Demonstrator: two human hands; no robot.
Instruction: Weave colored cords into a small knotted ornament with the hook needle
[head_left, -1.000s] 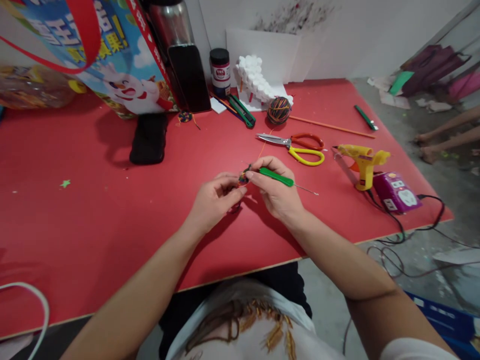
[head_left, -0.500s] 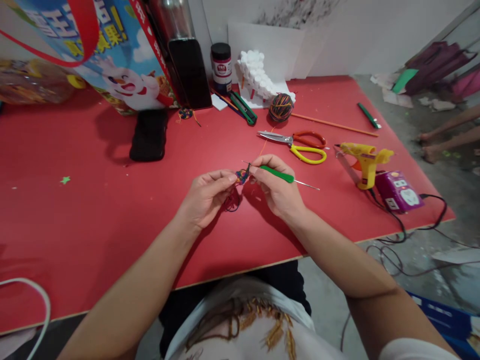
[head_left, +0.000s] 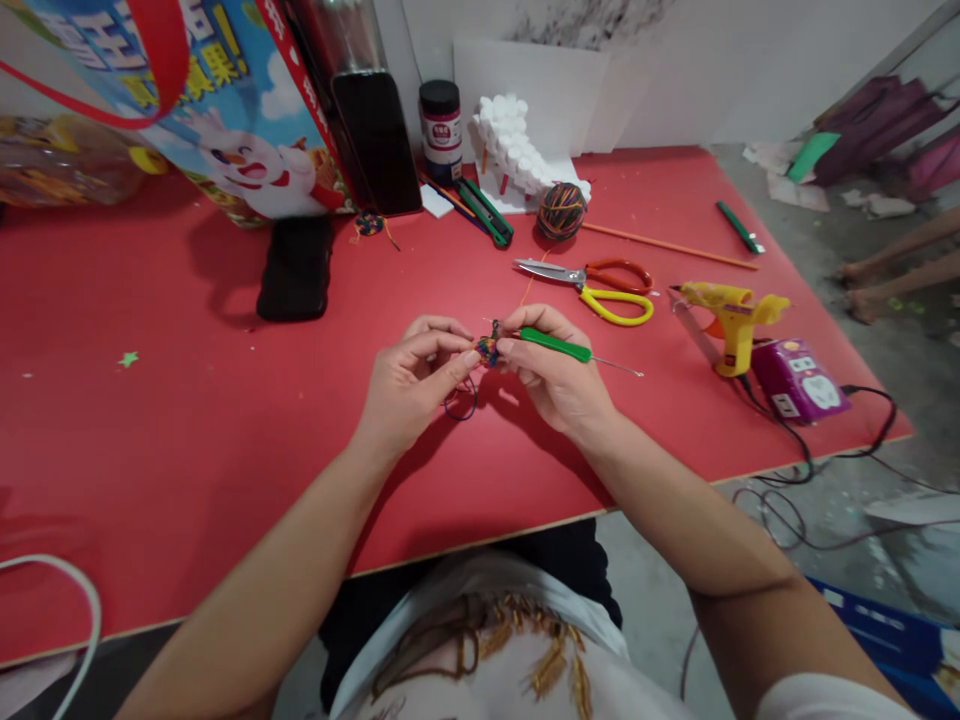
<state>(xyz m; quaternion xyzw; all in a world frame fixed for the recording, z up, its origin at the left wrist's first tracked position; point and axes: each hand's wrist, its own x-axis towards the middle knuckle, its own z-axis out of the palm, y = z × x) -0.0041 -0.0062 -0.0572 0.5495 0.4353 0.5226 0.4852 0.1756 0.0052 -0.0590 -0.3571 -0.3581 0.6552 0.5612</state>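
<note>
Between my hands is a small multicoloured crochet piece (head_left: 487, 350), pinched at its left edge by the thumb and fingers of my left hand (head_left: 412, 385). A dark loop of yarn (head_left: 463, 400) hangs below it. My right hand (head_left: 559, 385) grips a crochet hook (head_left: 556, 345) with a green handle; its thin metal end points right, and the other tip meets the crochet piece. An orange strand runs from my right fingers up toward a ball of multicoloured yarn (head_left: 561, 211). Scissors (head_left: 585, 285) with red and yellow handles lie just beyond my right hand.
On the red table (head_left: 187, 460) are a black phone-like case (head_left: 295, 268), a small round crochet piece (head_left: 369, 224), a green utility knife (head_left: 485, 213) and a yellow glue gun (head_left: 731, 315) beside a purple box (head_left: 801, 380). A propped phone (head_left: 377, 140) and a dark-lidded jar (head_left: 441, 132) stand behind.
The crochet piece has turned a little between my fingers, and my left fingers have shifted their hold and lifted slightly. The hook stays in my right hand, nearly unmoved.
</note>
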